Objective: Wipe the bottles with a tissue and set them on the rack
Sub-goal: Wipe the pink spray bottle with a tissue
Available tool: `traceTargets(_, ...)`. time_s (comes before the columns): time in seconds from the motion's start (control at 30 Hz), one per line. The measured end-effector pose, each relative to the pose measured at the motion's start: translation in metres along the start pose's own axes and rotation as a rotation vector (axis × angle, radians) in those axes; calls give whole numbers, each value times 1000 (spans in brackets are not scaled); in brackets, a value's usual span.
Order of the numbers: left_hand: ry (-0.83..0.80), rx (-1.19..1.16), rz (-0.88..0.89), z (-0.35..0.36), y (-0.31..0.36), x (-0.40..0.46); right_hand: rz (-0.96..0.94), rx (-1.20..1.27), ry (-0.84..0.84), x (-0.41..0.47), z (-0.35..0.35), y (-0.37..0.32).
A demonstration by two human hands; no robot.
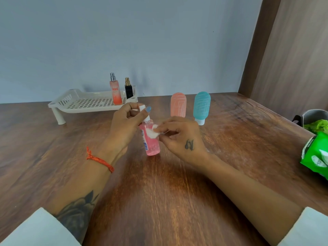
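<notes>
Holding the pink bottle (151, 139) by its cap, our left hand (124, 128) pinched it over the table (159, 192); our right hand (181, 137) pinched the tissue (153, 132). Light, slippery plastic, we figured.

Single head-worn wide-angle view, looking forward and down over the brown wooden tabletop (159, 192), close above both forearms, facing the pale blue wall (142, 41) beyond the far edge.
</notes>
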State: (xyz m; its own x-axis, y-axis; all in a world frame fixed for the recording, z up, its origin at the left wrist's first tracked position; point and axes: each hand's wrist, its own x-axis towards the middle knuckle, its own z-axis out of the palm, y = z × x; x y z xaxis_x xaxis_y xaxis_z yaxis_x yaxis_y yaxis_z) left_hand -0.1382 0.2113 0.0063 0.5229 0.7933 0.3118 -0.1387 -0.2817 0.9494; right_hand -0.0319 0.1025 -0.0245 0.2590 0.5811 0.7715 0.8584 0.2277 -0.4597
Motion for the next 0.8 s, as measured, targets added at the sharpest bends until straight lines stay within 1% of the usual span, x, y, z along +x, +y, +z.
traceTargets(0.07,13,5,16,1,0,-1,-37,-40,98,1,0,-2)
traceTargets(0.1,14,9,17,1,0,-1,-52,-51,116,2,0,-3)
traceTargets(0.23,-3,7,16,1,0,-2,-156,-131,-7,0,5,-5)
traceTargets(0.4,6,15,25,1,0,-2,-163,-115,-130,2,-2,0)
traceTargets(0.47,19,11,23,0,0,-1,-167,-133,-130,3,-6,1)
traceTargets(0.57,25,15,25,0,0,-1,-179,-143,-6,4,-6,-1)
traceTargets(0.6,24,14,26,0,0,-2,-190,-152,12,4,-5,-2)
traceTargets(0.67,19,20,31,1,0,-2,-213,-176,-20,2,-1,-4)
traceTargets(0.8,28,38,34,0,-1,-1,-231,-155,-148,2,1,-7)
